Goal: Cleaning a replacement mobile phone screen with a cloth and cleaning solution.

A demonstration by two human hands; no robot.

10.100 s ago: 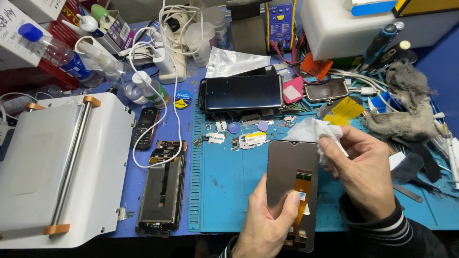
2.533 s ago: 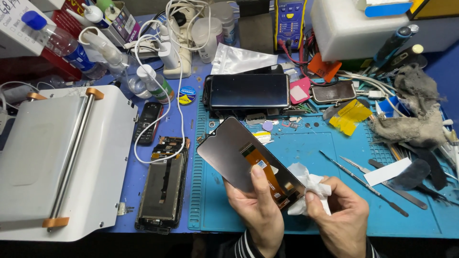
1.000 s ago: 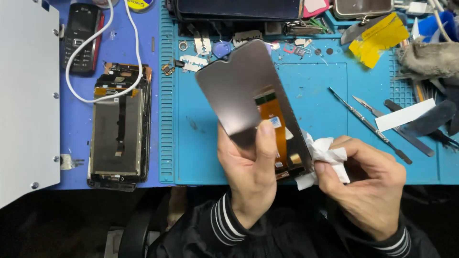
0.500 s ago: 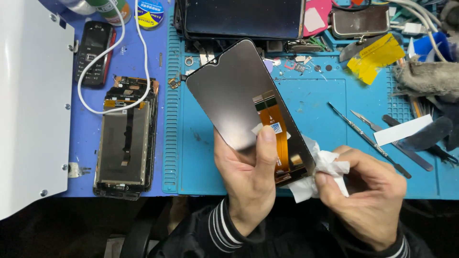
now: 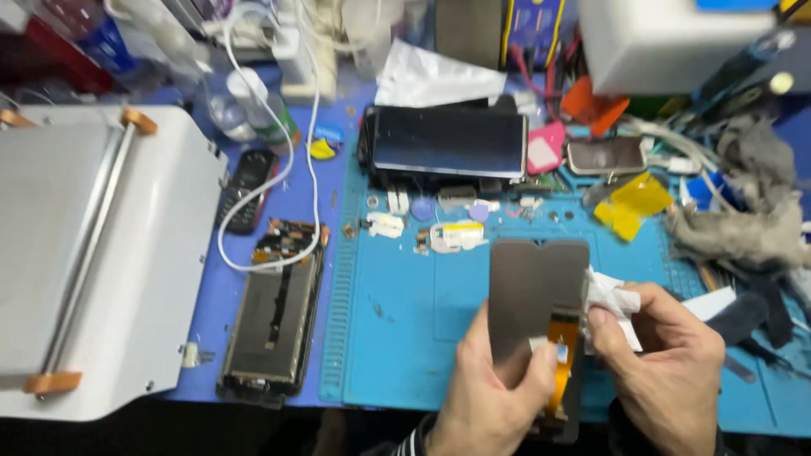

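Observation:
My left hand (image 5: 498, 388) grips a dark phone display panel (image 5: 536, 287) from below, thumb across its back near the orange flex cable (image 5: 560, 338). The panel now lies nearly flat over the blue work mat (image 5: 397, 321). My right hand (image 5: 667, 363) pinches a crumpled white tissue (image 5: 610, 295) against the panel's right edge.
A white laminating machine (image 5: 93, 253) fills the left. An opened phone frame (image 5: 274, 317) lies beside the mat, a black keypad phone (image 5: 245, 190) and white cable behind it. A stack of dark screens (image 5: 448, 143), a yellow scrap (image 5: 629, 203), grey rags (image 5: 743, 228) and small parts crowd the back.
The view rose back toward the bench. The panel went from tilted up to lying flatter over the mat, and the tissue moved from its lower corner to its right edge.

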